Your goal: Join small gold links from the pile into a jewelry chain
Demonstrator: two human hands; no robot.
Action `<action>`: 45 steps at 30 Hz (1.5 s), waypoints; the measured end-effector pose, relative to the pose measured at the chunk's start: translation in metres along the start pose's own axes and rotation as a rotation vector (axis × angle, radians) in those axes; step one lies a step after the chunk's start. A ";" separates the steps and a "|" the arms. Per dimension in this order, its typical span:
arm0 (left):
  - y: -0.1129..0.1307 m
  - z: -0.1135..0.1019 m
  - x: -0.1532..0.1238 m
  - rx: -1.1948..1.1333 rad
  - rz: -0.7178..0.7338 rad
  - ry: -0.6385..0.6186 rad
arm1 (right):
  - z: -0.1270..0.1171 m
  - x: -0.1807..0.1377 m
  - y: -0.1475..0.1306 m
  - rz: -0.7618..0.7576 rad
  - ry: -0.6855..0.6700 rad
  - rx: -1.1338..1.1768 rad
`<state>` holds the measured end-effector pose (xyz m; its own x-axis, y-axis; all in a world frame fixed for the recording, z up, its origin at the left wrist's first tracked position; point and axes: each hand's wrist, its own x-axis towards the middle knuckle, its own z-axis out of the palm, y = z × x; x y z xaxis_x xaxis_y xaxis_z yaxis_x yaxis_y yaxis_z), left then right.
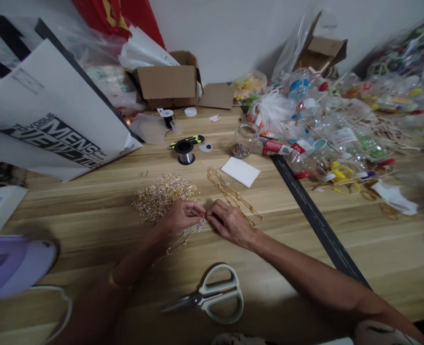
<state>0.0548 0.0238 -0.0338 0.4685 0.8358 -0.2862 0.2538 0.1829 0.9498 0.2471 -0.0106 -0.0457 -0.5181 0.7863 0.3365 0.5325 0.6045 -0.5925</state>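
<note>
My left hand is closed in a pinch, with a beaded chain trailing from its fingertips down to the left. Fingertip to fingertip with it, my right hand is also pinched closed; whatever lies between its fingers is too small to make out. Beyond my left hand spreads a heap of small gold and clear beads. Gold chains lie on the wooden table just past my right hand. Nearer to me rest scissors with pale handles, blades pointing left.
Behind the beads stand a wire spool, a yellow-black cutter, a white card and a jar of beads. Plastic bottles crowd the right. A white paper bag and a purple iron occupy the left.
</note>
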 end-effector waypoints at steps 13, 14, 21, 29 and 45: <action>0.015 -0.005 -0.003 -0.102 -0.016 0.058 | -0.004 0.007 0.004 0.156 0.166 0.369; 0.016 -0.006 -0.003 -0.131 -0.017 0.065 | -0.004 0.007 0.004 0.175 0.167 0.397; 0.010 -0.007 0.000 -0.275 0.005 0.107 | -0.006 0.008 0.004 0.232 0.138 0.556; 0.010 0.000 0.000 -0.334 0.053 0.171 | -0.010 0.008 -0.007 0.277 -0.016 0.616; 0.020 0.010 -0.008 -0.129 0.170 0.307 | 0.001 0.009 -0.012 0.555 -0.047 1.186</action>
<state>0.0646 0.0162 -0.0138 0.2137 0.9727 -0.0906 0.0761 0.0758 0.9942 0.2349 -0.0105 -0.0364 -0.4570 0.8730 -0.1703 -0.2156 -0.2945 -0.9310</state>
